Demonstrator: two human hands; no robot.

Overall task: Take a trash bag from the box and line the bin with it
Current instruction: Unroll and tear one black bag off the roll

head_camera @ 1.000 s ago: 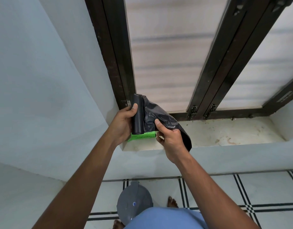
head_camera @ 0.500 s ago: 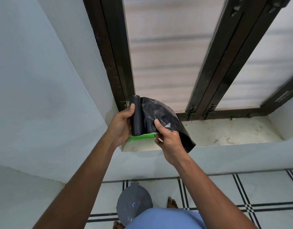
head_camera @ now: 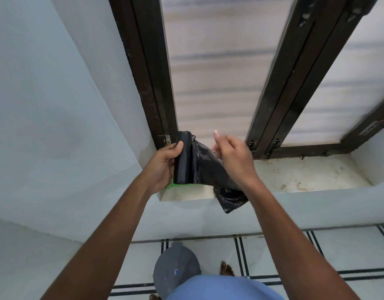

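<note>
Left hand (head_camera: 163, 163) grips trash bag roll (head_camera: 182, 158) upright, frame centre, over sill. Right hand (head_camera: 232, 156) fingers loosely spread over unrolled bag (head_camera: 210, 169); hold unclear. Green box (head_camera: 176, 186) beneath. Bag not yet torn off; bin (head_camera: 176, 269), bottom centre, unlined.

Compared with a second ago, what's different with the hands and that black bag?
The right hand let go of the loose bag and lifted, fingers loosening; more bag now hangs past the sill. The left hand still grips the roll.
</note>
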